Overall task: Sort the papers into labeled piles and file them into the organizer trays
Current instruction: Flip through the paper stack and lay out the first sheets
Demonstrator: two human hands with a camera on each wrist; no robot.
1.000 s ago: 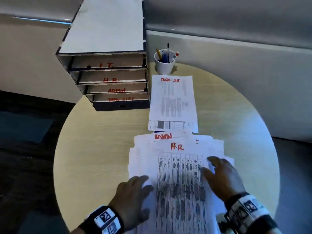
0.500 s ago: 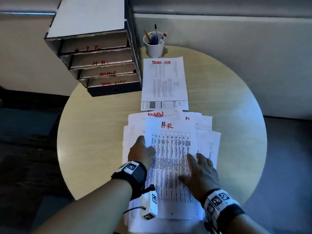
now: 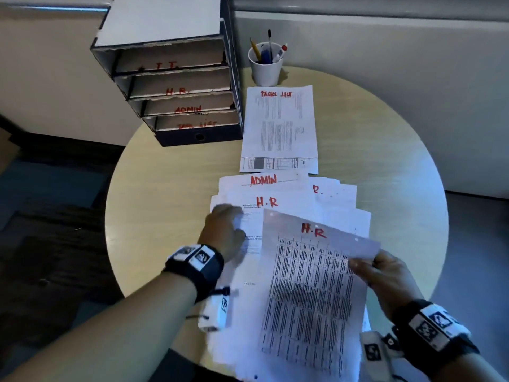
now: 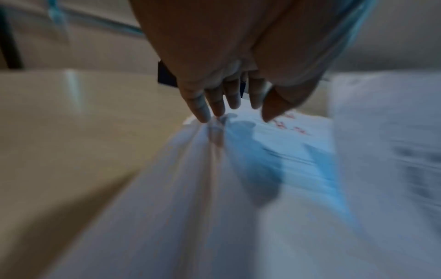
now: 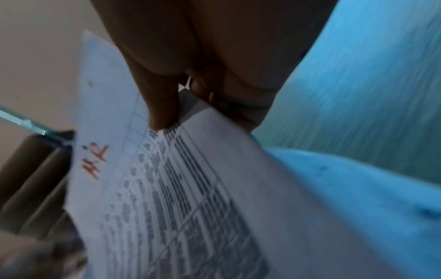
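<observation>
Right hand fingers pinch one H.R sheet; left hand fingers press the pile flat.

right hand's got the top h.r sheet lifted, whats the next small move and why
Probably carry the H.R sheet clear of the pile and set it on bare table to start an H.R pile. The right hand pinches its edge, the left hand is on the pile, and only a Tasks List pile lies apart.

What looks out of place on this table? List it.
An ADMIN sheet lies among H.R sheets in the fanned, unsquared pile. The organizer's tray edges look ragged. Nothing is spilled.
</observation>
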